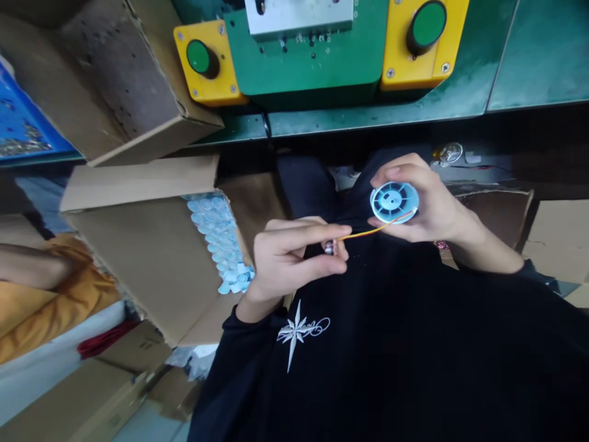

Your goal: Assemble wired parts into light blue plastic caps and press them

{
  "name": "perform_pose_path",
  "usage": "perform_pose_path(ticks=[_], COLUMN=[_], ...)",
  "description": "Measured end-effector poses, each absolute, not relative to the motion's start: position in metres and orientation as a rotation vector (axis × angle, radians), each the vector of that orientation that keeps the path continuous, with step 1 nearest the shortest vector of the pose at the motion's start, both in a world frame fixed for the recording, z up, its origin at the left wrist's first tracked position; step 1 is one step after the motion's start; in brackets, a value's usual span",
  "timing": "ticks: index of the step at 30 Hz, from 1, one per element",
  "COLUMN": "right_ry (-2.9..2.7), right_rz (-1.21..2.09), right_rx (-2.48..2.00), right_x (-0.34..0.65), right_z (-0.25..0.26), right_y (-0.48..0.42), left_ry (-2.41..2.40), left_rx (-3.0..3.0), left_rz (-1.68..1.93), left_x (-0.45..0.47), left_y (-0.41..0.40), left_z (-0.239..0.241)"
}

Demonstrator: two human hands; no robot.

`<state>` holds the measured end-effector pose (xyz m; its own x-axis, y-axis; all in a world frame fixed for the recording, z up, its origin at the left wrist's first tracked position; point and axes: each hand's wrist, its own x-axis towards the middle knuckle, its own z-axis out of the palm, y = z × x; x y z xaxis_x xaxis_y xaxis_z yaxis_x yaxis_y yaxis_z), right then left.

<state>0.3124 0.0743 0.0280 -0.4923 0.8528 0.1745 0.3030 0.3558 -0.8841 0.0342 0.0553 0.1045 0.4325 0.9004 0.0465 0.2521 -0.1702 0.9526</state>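
My right hand (426,199) is closed around a round light-blue plastic part (394,202), held over my lap with its ribbed face toward the camera. A thin yellow and red wire (375,229) runs from that part leftward to my left hand (288,258). My left hand pinches the wire's end, where a small metal piece (329,247) sits between thumb and fingers. Both hands hover in front of my black sweatshirt, just below the edge of a green machine table (368,116).
An open cardboard box (151,252) at my left holds several stacked light-blue round parts (221,242). The green press (313,61) has two yellow housings with green buttons (202,58) (427,24). Another person in orange (46,294) sits at far left. More cardboard lies at right.
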Motion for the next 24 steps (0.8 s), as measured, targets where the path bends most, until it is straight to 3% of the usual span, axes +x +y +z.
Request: perform_pose_path(ticks=[11,24], right_ry=[-1.997,-2.077], right_rz=[0.640,0.585], right_rx=[-0.967,-0.941], right_x=[0.298,0.298], right_z=[0.024,0.018], right_y=[0.075,0.072], left_ry=[1.197,1.451], left_rx=[1.513,1.660], left_rz=[1.058,0.925], left_x=[0.052,0.056], left_y=[0.049,0.056], left_z=[0.088,0.087])
